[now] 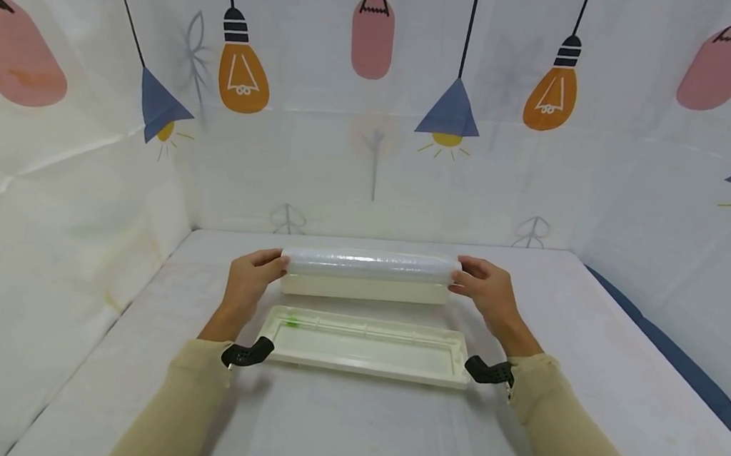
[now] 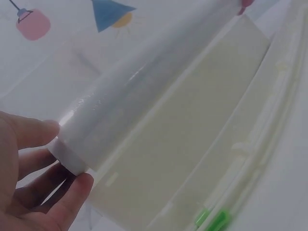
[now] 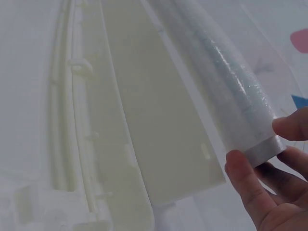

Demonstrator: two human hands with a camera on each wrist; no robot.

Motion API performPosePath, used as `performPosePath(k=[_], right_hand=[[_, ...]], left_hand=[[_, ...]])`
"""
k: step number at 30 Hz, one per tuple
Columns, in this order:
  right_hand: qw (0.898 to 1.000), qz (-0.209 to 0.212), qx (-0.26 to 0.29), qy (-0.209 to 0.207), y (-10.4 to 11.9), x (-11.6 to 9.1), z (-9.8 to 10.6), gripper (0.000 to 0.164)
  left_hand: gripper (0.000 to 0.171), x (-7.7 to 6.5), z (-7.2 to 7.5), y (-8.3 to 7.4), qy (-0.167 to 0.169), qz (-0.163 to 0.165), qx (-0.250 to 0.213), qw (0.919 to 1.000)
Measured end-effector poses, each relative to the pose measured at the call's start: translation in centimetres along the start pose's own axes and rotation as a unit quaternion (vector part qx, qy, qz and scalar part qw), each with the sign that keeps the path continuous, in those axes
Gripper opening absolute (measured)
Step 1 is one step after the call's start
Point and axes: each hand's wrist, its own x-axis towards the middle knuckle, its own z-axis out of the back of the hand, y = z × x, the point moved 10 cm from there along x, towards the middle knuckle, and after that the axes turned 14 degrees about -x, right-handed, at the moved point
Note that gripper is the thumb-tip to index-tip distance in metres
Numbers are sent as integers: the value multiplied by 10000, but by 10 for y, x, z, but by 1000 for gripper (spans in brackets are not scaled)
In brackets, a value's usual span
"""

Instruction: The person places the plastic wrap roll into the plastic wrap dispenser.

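Both hands hold a shiny roll of cling film [image 1: 369,263] by its two ends. My left hand [image 1: 250,280] grips the left end with thumb and fingers, and my right hand [image 1: 490,295] grips the right end the same way. A cardboard-like core edge [image 3: 265,151] shows at the right end in the right wrist view. Just below the roll, in the head view, stands a long cream box [image 1: 363,289]. Whether the roll touches the box I cannot tell. Nearer the body lies a long cream lid [image 1: 369,350], inner side up, with a green slider [image 2: 217,220] at its left end.
A white cloth covers the table [image 1: 350,427]. White sheets printed with lamps and bulbs hang behind it as a back wall [image 1: 319,167] and on both sides. A dark blue strip [image 1: 671,352] runs along the table's right edge.
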Motion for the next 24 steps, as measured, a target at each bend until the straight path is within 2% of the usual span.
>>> performPosePath(k=[5,12,24], right_hand=[[10000,-51,-28,-16,-1,1,1,51],[9999,85,-33,-42,2,6,1,50],[9999,-51,-50,119,3,9,0,51]], left_hand=[[46,1,-1,-3,-2,36,141,9999],[47,7,-3,-8,118,33,337,9994],[46,9,-7,-4,171,159,39,9997]])
